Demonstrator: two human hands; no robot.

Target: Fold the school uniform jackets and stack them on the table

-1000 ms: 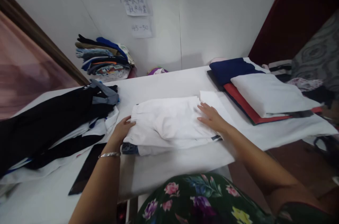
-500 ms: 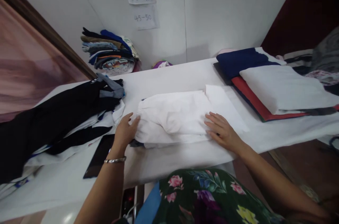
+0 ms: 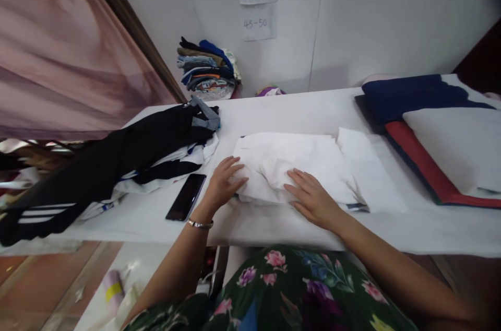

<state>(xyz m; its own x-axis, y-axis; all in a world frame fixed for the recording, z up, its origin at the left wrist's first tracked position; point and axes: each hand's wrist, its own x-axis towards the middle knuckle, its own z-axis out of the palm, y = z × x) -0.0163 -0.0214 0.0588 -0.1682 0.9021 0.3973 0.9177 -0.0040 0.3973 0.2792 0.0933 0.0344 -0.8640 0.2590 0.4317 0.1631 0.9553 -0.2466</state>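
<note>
A folded white garment (image 3: 313,151) lies flat on the white-covered table (image 3: 274,224) in front of me, with a loose white flap spread at its right end. Bits of dark cloth peek out from under its edges. My left hand (image 3: 227,179) rests against the garment's left edge, fingers apart. Lying on its front middle, where the cloth is creased, is my right hand (image 3: 311,196), its fingers stretched out. Neither hand grips the cloth.
To the left lie a phone (image 3: 186,197) and a heap of black and white clothes (image 3: 129,148). A stack of folded clothes (image 3: 209,70) stands beyond the far edge. Folded navy, red and light grey garments (image 3: 450,138) sit at right. Paper signs (image 3: 256,23) hang on the wall.
My view has swung left, showing more of the curtain and the phone. My right hand has slid left over the garment, towards its middle. The left hand stays at the left edge.
</note>
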